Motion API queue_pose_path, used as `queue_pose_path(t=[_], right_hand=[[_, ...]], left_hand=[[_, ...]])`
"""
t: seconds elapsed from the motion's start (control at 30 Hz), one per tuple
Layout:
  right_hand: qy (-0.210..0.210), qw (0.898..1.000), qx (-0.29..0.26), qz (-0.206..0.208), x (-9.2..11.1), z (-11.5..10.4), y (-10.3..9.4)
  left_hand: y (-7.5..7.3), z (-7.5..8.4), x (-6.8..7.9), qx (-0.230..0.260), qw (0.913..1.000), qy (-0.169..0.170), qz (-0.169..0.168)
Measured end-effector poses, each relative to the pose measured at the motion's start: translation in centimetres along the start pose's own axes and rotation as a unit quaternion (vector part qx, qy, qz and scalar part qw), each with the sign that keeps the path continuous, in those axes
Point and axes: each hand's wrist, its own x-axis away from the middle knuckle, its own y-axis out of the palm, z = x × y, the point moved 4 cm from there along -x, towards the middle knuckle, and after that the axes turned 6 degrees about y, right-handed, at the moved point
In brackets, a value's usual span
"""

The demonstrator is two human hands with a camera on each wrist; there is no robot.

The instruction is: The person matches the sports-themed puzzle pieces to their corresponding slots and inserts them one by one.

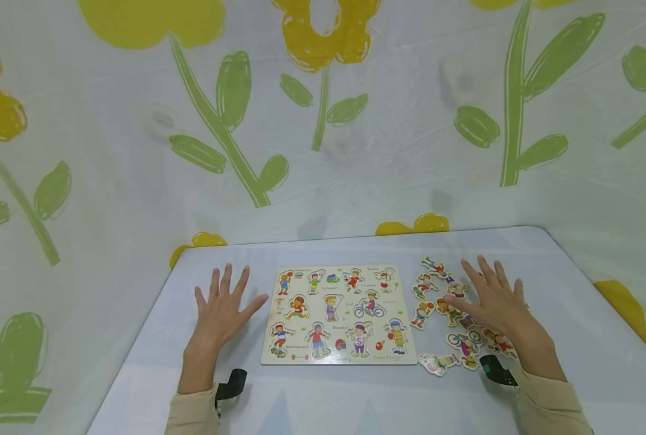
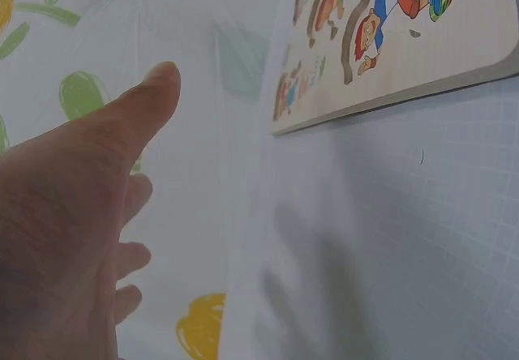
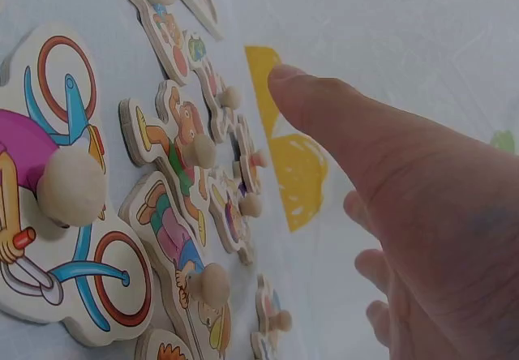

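Note:
A wooden puzzle board (image 1: pixel 314 320) printed with children playing sports lies flat in the middle of the table. Left of it, my left hand (image 1: pixel 222 314) is spread above the tabletop and holds nothing; its shadow falls on the table in the left wrist view. My right hand (image 1: pixel 497 302), fingers also spread, hovers over a loose group of puzzle pieces and partly hides them in the head view. Round wooden knobs stand up from these pieces in the right wrist view, among them a cyclist piece (image 3: pixel 28 137) and a runner piece (image 3: pixel 180 133).
The white table (image 1: pixel 323 399) has a back edge close to a hanging cloth (image 1: pixel 355 181) with printed flowers. Several pieces lie right of the board, one, a pale piece (image 1: pixel 437 364), close to its lower right corner. A black wrist strap camera (image 1: pixel 233 383) sits at the left cuff.

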Motion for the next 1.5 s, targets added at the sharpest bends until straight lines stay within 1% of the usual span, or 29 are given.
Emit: queue_pose_path(t=[0.13, 0.3, 0.37, 0.53, 0.63, 0.73, 0.83, 0.97, 1.17, 1.33, 1.5], right_hand=[[-0.011, 1.0, -0.009, -0.001, 0.0, -0.2, -0.1], [-0.024, 1.0, -0.007, -0.002, -0.1, -0.5, -0.2], [-0.024, 1.0, -0.007, -0.012, -0.2, -0.5, -0.1], [-0.023, 0.999, -0.01, -0.043, -0.3, -0.5, 0.1], [-0.026, 0.999, -0.015, -0.042, -0.2, -0.7, 0.1], [-0.038, 0.998, -0.031, -0.034, -0.1, -0.8, 0.1], [-0.049, 0.997, -0.048, -0.029, -0.1, -0.9, 0.2], [-0.061, 0.997, -0.049, -0.026, -0.3, -1.0, 0.2], [-0.089, 0.993, -0.057, -0.048, -0.2, -1.2, 0.3], [-0.096, 0.99, -0.074, -0.071, 0.0, -1.4, 0.6], [-0.108, 0.988, -0.082, -0.078, 0.1, -1.7, 0.6]], left_hand=[[0.0, 0.0, 0.0, 0.014, 0.9999, -0.002, 0.004], [-0.3, 0.1, 0.0, 0.06, 0.9982, -0.003, -0.003], [-0.4, 0.2, 0.1, 0.073, 0.9973, -0.004, -0.009], [-0.4, 0.4, 0.0, 0.083, 0.9964, -0.008, -0.017], [-0.1, 0.7, -0.2, 0.101, 0.9946, -0.01, -0.021], [0.2, 1.0, -0.4, 0.119, 0.9926, -0.008, -0.021], [0.4, 1.2, -0.5, 0.124, 0.992, 0.0, -0.022], [0.7, 1.4, -0.5, 0.128, 0.9913, 0.005, -0.029], [1.3, 1.6, -0.7, 0.14, 0.9894, 0.012, -0.037], [1.8, 1.8, -0.8, 0.148, 0.9877, 0.015, -0.049], [2.3, 1.8, -0.8, 0.158, 0.9858, 0.015, -0.056]])
